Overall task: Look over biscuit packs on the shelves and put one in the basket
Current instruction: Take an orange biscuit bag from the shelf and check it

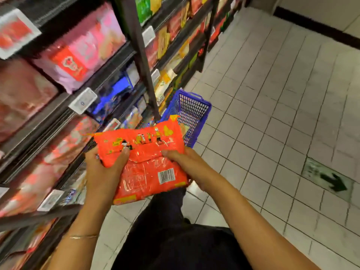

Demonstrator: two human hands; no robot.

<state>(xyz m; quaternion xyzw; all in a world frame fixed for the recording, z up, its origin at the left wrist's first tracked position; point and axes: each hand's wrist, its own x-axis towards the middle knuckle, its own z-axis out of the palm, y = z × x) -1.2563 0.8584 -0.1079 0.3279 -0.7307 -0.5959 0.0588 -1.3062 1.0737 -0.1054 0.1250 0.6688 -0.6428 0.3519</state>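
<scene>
An orange-red biscuit pack with a barcode on its back is held up in front of me by both hands. My left hand grips its left edge, thumb on top. My right hand holds its right side, thumb pressed on the wrapper and fingers underneath. A blue plastic basket stands on the floor just beyond the pack, beside the shelf base. The pack hides most of the basket's near end.
Dark metal shelves full of pink, red, blue and yellow packs run along the left, with white price tags on their edges. White tiled floor lies to the right, with a green arrow sticker. My dark-trousered legs are below.
</scene>
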